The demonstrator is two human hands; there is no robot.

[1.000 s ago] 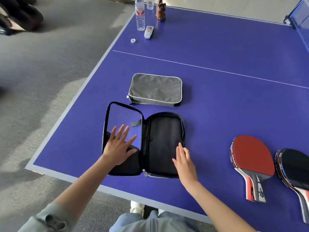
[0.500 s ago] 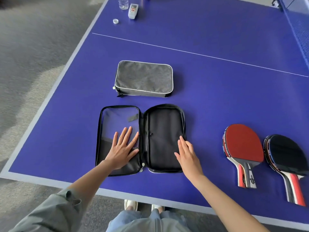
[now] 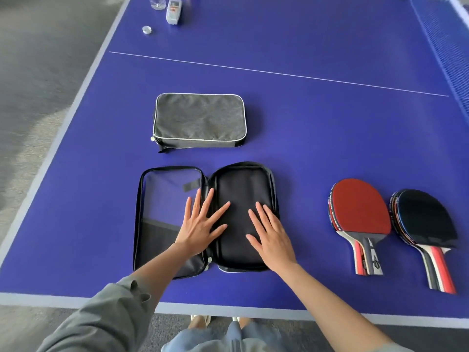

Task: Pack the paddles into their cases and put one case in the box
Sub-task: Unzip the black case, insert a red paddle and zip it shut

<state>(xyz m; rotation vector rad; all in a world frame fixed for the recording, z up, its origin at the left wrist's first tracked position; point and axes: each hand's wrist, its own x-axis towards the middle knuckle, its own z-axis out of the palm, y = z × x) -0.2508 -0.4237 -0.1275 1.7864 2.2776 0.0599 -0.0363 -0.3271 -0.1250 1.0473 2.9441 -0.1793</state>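
A black paddle case (image 3: 165, 199) lies unzipped and spread flat near the table's front edge, its left half a see-through mesh panel. My left hand (image 3: 200, 224) lies flat with spread fingers across the case's hinge. My right hand (image 3: 272, 235) presses flat on the right half. A second, grey case (image 3: 200, 120) lies zipped shut just behind. To the right lie a red-faced paddle (image 3: 360, 212) and a black-faced paddle (image 3: 426, 219), handles toward me. No box is in view.
The blue table-tennis table (image 3: 317, 135) has its net (image 3: 446, 47) at the far right. A bottle (image 3: 157, 2), a small white device (image 3: 173, 11) and a bottle cap (image 3: 147, 29) sit at the far left corner. Grey floor lies to the left.
The case's left flap went from half raised to flat on the table. Both hands slid inward onto the middle of the case. The camera tilted down.
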